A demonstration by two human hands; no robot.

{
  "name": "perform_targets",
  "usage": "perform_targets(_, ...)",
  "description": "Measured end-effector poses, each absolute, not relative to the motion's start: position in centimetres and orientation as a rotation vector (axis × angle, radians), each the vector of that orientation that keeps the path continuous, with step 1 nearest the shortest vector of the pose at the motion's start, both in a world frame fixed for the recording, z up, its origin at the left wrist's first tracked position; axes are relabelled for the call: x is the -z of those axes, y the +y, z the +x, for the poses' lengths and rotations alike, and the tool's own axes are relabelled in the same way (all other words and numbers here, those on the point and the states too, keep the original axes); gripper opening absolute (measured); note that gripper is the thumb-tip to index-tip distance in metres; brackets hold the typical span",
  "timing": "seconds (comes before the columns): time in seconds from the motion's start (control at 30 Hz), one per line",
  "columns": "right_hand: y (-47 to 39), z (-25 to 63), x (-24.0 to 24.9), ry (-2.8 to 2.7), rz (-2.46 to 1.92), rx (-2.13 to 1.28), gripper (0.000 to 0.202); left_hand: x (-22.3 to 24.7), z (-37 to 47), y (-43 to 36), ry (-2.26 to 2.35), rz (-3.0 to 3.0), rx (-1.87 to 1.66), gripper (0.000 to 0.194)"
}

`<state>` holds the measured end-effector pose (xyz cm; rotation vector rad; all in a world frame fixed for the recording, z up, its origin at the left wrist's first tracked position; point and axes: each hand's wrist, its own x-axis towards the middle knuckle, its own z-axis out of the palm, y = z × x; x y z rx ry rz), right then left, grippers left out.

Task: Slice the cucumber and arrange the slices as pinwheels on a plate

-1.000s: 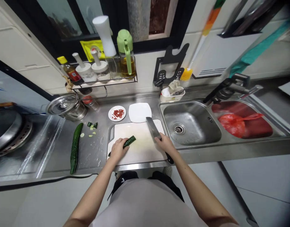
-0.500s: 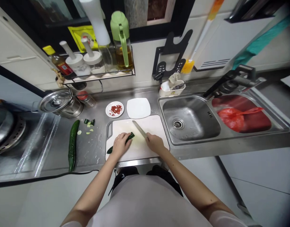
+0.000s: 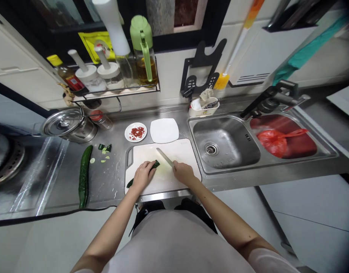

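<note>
Left hand (image 3: 143,176): I keep it clamped on the short cucumber (image 3: 155,164), upon the cutting board (image 3: 165,182).
Right hand (image 3: 183,173): I grip the knife (image 3: 165,157), pointing far and left, just right of the short cucumber.
Beyond the cutting board: white square plate (image 3: 164,131).
Surface (image 3: 103,180), left: longer cucumber (image 3: 83,176).

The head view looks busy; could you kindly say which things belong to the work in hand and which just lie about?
In use:
cucumber piece, under the left hand
kitchen knife, in the right hand
cutting board beneath

Seemingly lying about:
red plastic bag
lidded pot
oil dispenser
</note>
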<state>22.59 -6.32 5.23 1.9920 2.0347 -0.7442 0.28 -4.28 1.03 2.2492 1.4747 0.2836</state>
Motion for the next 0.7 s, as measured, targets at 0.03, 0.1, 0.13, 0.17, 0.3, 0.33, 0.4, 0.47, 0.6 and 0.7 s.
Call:
perform_targets(0.03, -6.29, 22.60, -5.18, 2.034, 1.992, 0.743, 0.026, -1.03, 0.26, -4.37, 1.474, 2.252, -0.287, 0.040)
perform_targets(0.1, -6.24, 22.62, -5.08, 2.041, 1.991, 0.739, 0.026, -1.00, 0.26, -4.55, 1.482, 2.256, -0.294, 0.040)
perform_targets(0.13, -6.22, 22.63, -5.03, 2.046, 1.990, 0.737, 0.025, -0.98, 0.27, -4.63, 1.489, 2.257, -0.299, 0.040)
perform_targets(0.17, -6.19, 22.63, -5.00, 2.051, 1.990, 0.735, 0.025, -0.96, 0.30, -4.71, 1.497, 2.258, -0.304, 0.040)
perform_targets(0.3, -6.11, 22.58, -5.08, 2.050, 1.993, 0.729, 0.025, -0.81, 0.50, -4.99, 1.535, 2.273, -0.315, 0.042)
perform_targets(0.33, -6.09, 22.57, -5.14, 2.046, 1.991, 0.729, 0.024, -0.78, 0.55, -5.05, 1.540, 2.282, -0.315, 0.042)
perform_targets(0.4, -6.04, 22.54, -5.27, 2.035, 1.987, 0.727, 0.024, -0.71, 0.65, -5.13, 1.544, 2.304, -0.315, 0.042)
perform_targets(0.47, -5.98, 22.54, -5.38, 2.023, 1.988, 0.721, 0.025, -0.67, 0.71, -5.14, 1.543, 2.320, -0.320, 0.041)
perform_targets(0.6, -5.82, 22.55, -5.53, 2.014, 2.007, 0.715, 0.026, -0.71, 0.72, -5.07, 1.543, 2.321, -0.343, 0.039)
perform_targets(0.7, -5.70, 22.55, -5.67, 2.008, 2.014, 0.725, 0.025, -0.72, 0.71, -5.04, 1.541, 2.313, -0.375, 0.038)
